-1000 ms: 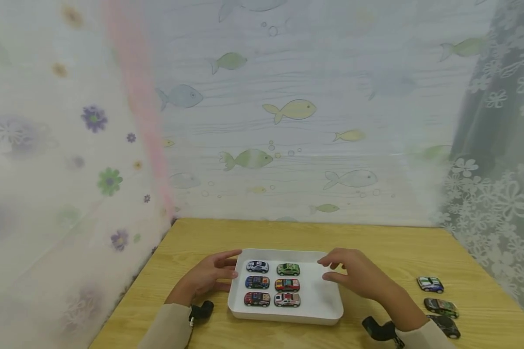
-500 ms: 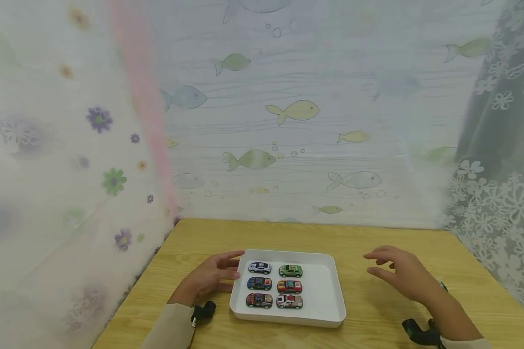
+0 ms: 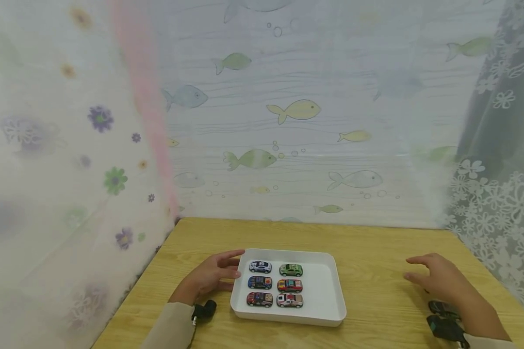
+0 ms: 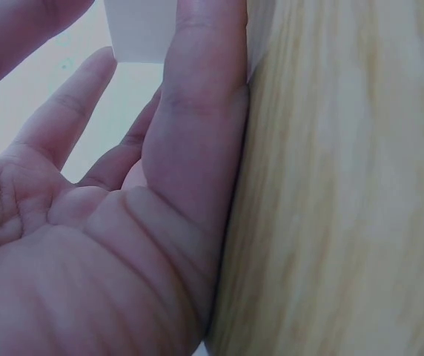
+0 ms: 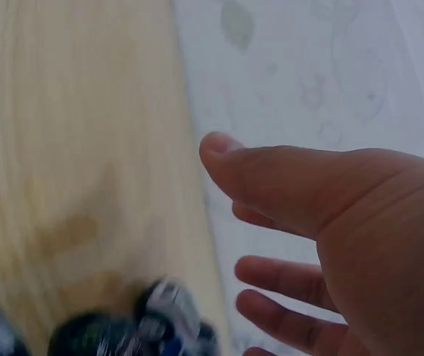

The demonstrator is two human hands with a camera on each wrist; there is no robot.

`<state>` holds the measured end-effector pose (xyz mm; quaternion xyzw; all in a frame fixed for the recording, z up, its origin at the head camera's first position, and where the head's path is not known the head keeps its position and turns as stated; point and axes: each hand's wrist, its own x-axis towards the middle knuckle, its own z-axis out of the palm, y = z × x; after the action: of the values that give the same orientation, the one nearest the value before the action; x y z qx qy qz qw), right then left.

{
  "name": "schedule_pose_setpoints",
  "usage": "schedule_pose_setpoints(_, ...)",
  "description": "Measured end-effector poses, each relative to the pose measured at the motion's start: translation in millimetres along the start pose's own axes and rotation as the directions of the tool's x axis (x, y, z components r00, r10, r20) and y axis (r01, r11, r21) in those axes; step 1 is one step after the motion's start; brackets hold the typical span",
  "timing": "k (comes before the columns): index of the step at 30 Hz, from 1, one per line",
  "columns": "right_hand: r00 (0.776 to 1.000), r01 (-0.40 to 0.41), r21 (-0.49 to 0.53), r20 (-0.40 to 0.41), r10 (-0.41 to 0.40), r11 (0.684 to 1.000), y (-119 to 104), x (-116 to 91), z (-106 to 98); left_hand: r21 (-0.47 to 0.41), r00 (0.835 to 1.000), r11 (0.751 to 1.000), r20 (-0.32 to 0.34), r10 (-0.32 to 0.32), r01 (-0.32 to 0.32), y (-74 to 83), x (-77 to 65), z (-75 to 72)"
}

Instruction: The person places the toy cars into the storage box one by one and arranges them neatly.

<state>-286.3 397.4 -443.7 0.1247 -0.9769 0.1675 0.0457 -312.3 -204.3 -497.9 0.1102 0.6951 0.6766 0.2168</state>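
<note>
A white tray [image 3: 320, 291] lies on the table with several toy cars in two columns; among them are a green toy car [image 3: 290, 270], a red and yellow one [image 3: 290, 285] and a white and red one [image 3: 289, 300]. My left hand [image 3: 209, 276] rests at the tray's left side, fingers fairly straight and fingertips at its wall. Well right of the tray, my right hand [image 3: 438, 276] hovers over the table with thumb and fingers apart, holding nothing. Near it is a dark toy car [image 3: 443, 309], partly covered by the wrist camera.
In the right wrist view, blurred toy cars [image 5: 169, 308] sit on the wooden table [image 5: 71, 111] below the hand. A fish-patterned curtain [image 3: 305, 169] hangs behind the table, and a flowered one [image 3: 109, 203] stands at the left. The tray's right third is bare.
My right hand has moved right, from above the tray's right side to near the loose toy cars. My left hand has stayed at the tray. The head view shifted slightly.
</note>
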Motion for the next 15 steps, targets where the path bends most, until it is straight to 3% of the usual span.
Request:
schedule_pose_setpoints(6, 0.994, -0.069, -0.029, 0.084, 0.071, 0.997, 26, -2, 2, 0.004, 1.000, 1.000, -0.001, 0.001, -0.001, -1.0, -0.8, -1.5)
schedule_pose_setpoints(15, 0.976, -0.133, 0.048, 0.179, 0.122, 0.990, 34, -15, -3, 0.016, 1.000, 1.000, -0.004, -0.007, 0.007, 0.7, 1.9, -1.2)
